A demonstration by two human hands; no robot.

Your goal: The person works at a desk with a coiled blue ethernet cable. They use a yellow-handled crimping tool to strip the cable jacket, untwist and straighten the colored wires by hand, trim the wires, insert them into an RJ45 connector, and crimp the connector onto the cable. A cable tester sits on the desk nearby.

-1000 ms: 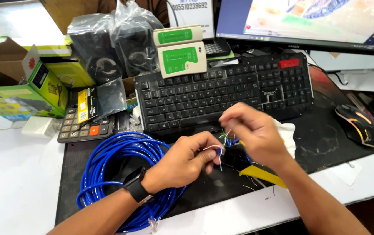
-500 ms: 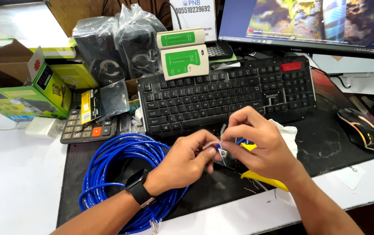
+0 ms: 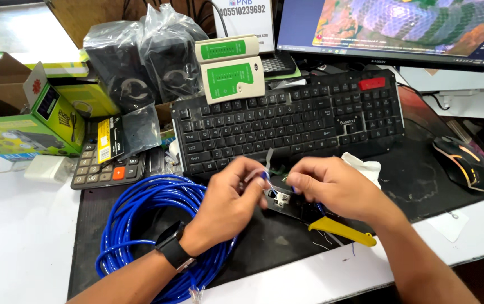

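While two hands (image 3: 228,205) (image 3: 337,188) pinch one blue cable (image 3: 146,231), two testers (image 3: 228,67) sit.

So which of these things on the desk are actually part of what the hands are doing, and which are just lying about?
In use:
left hand pinching the blue cable end
right hand
coiled blue network cable
yellow-handled crimping tool

Lying about:
black keyboard
grey calculator
black mouse
green-and-white cable tester
bagged black speakers
green cardboard box
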